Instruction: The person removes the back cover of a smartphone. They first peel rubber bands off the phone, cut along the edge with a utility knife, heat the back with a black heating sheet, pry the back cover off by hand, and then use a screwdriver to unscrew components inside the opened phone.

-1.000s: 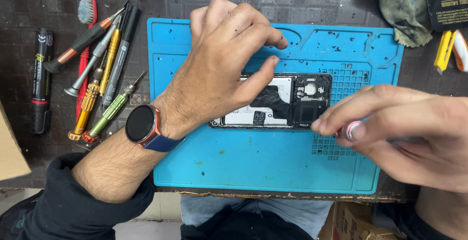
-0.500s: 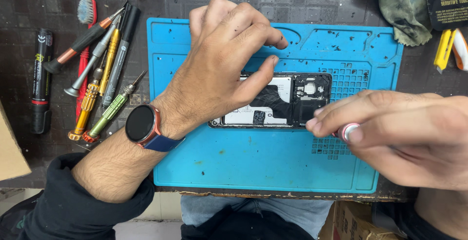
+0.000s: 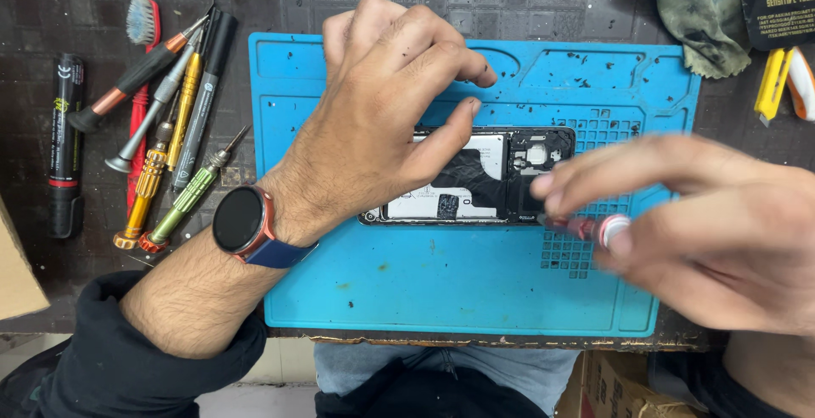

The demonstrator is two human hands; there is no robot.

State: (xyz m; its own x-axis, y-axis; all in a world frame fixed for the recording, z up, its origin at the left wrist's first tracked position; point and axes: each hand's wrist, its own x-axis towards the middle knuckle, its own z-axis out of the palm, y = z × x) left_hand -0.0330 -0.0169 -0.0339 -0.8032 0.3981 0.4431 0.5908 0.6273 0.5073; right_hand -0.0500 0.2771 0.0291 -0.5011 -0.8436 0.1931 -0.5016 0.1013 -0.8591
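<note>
Blue mat (image 3: pixel 441 299) bore the opened phone (image 3: pixel 475 176), which our left hand (image 3: pixel 382 121) pinned flat so our right hand (image 3: pixel 688 231), pinching a red-handled screwdriver (image 3: pixel 586 228), could work its corner.

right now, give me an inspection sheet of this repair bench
surface: blue work mat with small dark specks, lying on a dark tiled bench top
job's things: opened phone with its back off, flat on the mat; small red-handled screwdriver, blurred
clutter: row of screwdrivers, red brush and black marker left of the mat; grey-green rag and yellow tool at top right
grippers: left hand presses on the phone, smartwatch on its wrist; right hand pinches the screwdriver at the phone's lower right edge
cables: nothing seen
surroundings: cardboard boxes below the bench edge
</note>
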